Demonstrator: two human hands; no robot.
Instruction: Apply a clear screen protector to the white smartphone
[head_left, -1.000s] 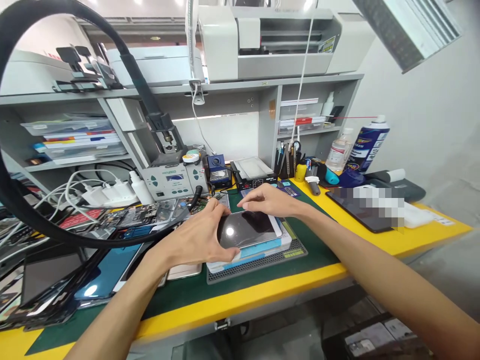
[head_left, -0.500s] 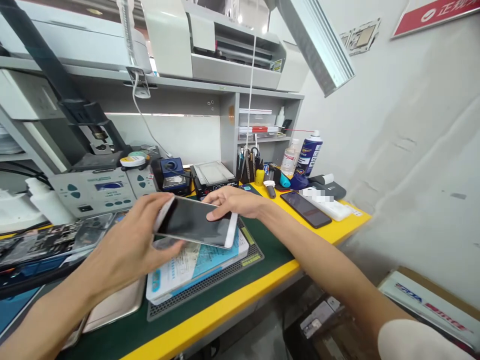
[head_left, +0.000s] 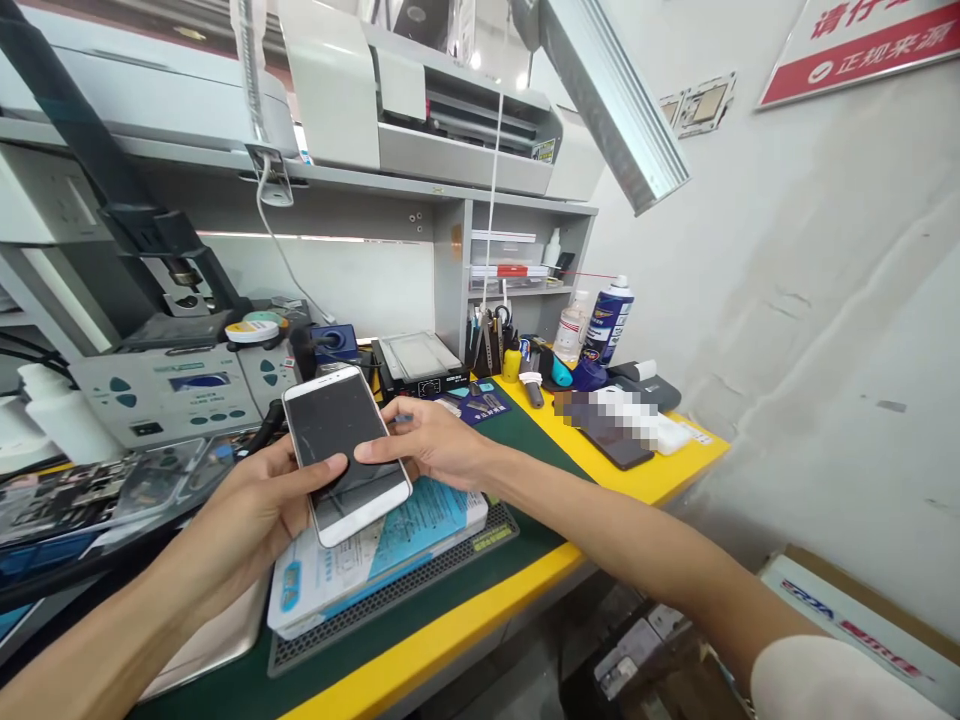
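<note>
A white-framed smartphone (head_left: 337,410) with a dark screen is tilted upright between my two hands, screen toward me. My left hand (head_left: 259,500) grips its left edge, thumb lying on the glass. From the other side my right hand (head_left: 435,440) holds the right edge, its thumb also pressed on the screen and its other fingers partly behind the phone. Below the phone lies a white and blue box (head_left: 390,560) on a grey perforated mat (head_left: 397,605). A pale gold flat device (head_left: 214,640) lies under my left forearm, partly hidden.
A grey control station (head_left: 180,390) and white bottle (head_left: 71,420) stand at the left. A dark phone (head_left: 619,440), a blue spray can (head_left: 609,320) and a pen holder (head_left: 487,340) are on the right side. A yellow edge (head_left: 450,650) borders the green bench top.
The phone has turned from lying sideways to upright. My left thumb has moved onto its screen, and my right hand has shifted to its right edge. The view has shifted slightly.
</note>
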